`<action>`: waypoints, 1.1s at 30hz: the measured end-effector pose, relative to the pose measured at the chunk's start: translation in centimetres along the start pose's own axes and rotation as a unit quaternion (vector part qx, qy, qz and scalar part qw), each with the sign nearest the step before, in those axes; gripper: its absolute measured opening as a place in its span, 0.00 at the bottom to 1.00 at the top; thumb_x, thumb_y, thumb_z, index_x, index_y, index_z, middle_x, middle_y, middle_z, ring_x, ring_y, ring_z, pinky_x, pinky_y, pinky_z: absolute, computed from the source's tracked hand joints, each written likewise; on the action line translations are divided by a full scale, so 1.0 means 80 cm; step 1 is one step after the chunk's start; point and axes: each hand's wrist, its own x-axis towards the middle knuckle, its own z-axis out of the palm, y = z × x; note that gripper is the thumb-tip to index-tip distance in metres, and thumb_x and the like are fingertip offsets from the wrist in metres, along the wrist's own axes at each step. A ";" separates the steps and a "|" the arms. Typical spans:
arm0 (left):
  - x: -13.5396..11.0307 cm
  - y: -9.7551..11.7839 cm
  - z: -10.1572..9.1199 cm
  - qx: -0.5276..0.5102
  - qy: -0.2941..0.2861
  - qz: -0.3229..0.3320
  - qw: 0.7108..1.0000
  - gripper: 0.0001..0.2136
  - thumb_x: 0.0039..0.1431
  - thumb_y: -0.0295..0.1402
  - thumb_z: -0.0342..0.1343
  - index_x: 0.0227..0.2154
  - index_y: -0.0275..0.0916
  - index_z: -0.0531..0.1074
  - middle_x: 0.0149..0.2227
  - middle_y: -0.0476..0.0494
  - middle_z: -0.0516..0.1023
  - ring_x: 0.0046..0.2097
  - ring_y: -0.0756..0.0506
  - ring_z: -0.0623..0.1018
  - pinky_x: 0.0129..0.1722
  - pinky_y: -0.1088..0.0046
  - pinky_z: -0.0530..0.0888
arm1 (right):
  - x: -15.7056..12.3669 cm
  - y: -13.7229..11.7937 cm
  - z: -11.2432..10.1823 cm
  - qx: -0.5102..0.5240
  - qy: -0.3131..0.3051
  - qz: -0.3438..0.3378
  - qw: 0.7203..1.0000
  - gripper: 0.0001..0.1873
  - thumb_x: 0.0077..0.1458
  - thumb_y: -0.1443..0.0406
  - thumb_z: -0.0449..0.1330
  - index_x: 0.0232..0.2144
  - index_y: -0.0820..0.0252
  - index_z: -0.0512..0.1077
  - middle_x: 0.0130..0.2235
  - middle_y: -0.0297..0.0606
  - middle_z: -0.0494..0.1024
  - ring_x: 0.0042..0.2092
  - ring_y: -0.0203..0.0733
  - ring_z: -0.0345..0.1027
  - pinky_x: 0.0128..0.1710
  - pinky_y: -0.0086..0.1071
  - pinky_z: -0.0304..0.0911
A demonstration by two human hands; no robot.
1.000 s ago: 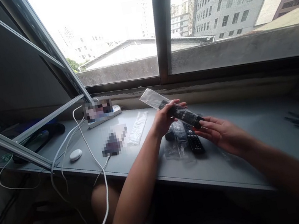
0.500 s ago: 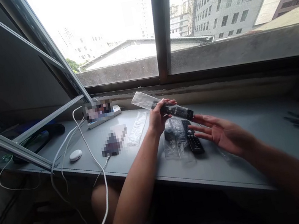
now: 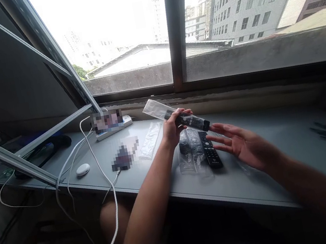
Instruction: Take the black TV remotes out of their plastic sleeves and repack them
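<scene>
My left hand is closed around a black remote control that sits inside a clear plastic sleeve. The sleeve's loose end sticks out past the hand to the upper left. My right hand is open, palm turned up and fingers spread. Its fingertips are at the remote's lower right end; whether they touch it I cannot tell. Below, a second black remote control lies on the desk, buttons up. Clear plastic bags lie just left of it.
On the grey desk, another flat plastic bag lies to the left. A round white case, a blurred-out device, a white power strip and white cables are further left. A metal frame slants over the left side.
Almost nothing differs. The held remote and my right fingers have shifted very slightly; the left hand keeps its grip.
</scene>
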 end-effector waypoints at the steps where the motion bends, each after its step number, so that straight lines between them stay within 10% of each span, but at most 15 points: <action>1: 0.000 -0.001 0.000 0.002 -0.003 -0.001 1.000 0.18 0.65 0.47 0.67 0.49 0.39 0.82 0.53 0.36 0.89 0.52 0.41 0.87 0.34 0.74 0.70 | 0.000 0.000 0.000 0.000 -0.004 -0.001 1.000 0.14 0.73 0.63 0.64 0.56 0.54 0.83 0.70 0.45 0.79 0.63 0.58 0.83 0.51 0.40 0.86; 33: -0.016 -0.013 0.010 0.094 -0.130 -0.060 0.985 0.23 0.63 0.47 0.73 0.52 0.38 0.80 0.54 0.31 0.87 0.47 0.41 0.87 0.38 0.70 0.77 | -0.001 0.009 -0.009 -0.014 -0.165 -0.010 0.986 0.25 0.75 0.50 0.56 0.62 0.45 0.84 0.78 0.35 0.68 0.73 0.67 0.69 0.54 0.50 0.80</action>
